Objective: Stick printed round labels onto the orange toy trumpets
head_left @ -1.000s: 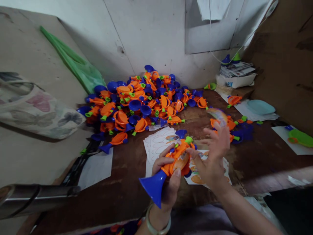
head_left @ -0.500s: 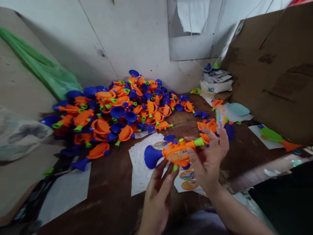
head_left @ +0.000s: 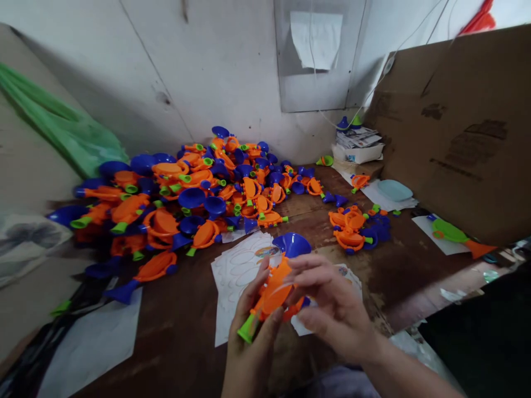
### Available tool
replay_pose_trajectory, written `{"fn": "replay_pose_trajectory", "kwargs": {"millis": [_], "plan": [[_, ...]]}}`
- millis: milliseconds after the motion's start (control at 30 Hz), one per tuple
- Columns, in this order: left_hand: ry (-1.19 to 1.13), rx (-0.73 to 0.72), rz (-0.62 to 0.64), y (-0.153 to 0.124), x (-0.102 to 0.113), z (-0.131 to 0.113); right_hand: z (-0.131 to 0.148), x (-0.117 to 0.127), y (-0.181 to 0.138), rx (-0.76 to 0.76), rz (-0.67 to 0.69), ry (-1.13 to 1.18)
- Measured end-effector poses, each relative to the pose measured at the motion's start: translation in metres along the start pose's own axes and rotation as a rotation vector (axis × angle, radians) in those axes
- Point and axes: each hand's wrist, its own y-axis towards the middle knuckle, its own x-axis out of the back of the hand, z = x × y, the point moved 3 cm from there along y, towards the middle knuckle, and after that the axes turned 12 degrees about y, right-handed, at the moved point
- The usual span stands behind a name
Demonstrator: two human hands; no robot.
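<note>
My left hand (head_left: pixel 253 331) is closed around an orange toy trumpet (head_left: pixel 274 287). Its green mouthpiece points toward me and its blue bell away. Over the trumpet's right side, my right hand (head_left: pixel 340 309) is bent, its fingertips close to the oval face and its thumb lower and apart. A thin pale edge of a sticker (head_left: pixel 285 287) shows at those fingertips; most of it is hidden or blurred. Beneath the hands lie sticker sheets (head_left: pixel 232 271) with oval outlines, partly covered by the trumpet.
A big pile of similar toy trumpets (head_left: pixel 166 221) fills the back left. A smaller group (head_left: pixel 350 226) lies to the right. Beyond it are a light blue dish (head_left: pixel 395 190), a white box of papers (head_left: pixel 359 152) and a tall cardboard sheet (head_left: pixel 452 132).
The trumpet has turned in my left hand, its bell now facing away instead of left. My right hand has brought the sticker down and left from the raised fingertips to the trumpet.
</note>
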Motion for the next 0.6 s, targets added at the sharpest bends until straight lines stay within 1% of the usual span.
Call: {"fn": "replay_pose_trajectory", "kwargs": {"millis": [100,167,267,367,467,600], "plan": [[-0.052,0.026,0.018,0.001,-0.006,-0.005,-0.001,0.017,0.009,-0.091,-0.245,-0.01],[-0.084,0.004,0.047,0.002,-0.008,-0.009,-0.008,0.021,0.01,-0.196,-0.317,-0.014],[-0.106,-0.073,0.122,0.003,-0.008,-0.015,-0.016,0.019,0.008,-0.288,-0.348,-0.018],[-0.116,-0.128,0.176,0.005,-0.006,-0.019,-0.021,0.014,0.006,-0.338,-0.36,0.013],[-0.108,-0.156,0.182,0.005,-0.006,-0.02,-0.024,0.011,0.004,-0.374,-0.365,0.039],[-0.073,-0.158,0.167,0.005,-0.006,-0.019,-0.026,0.011,0.004,-0.417,-0.355,0.041]]}}
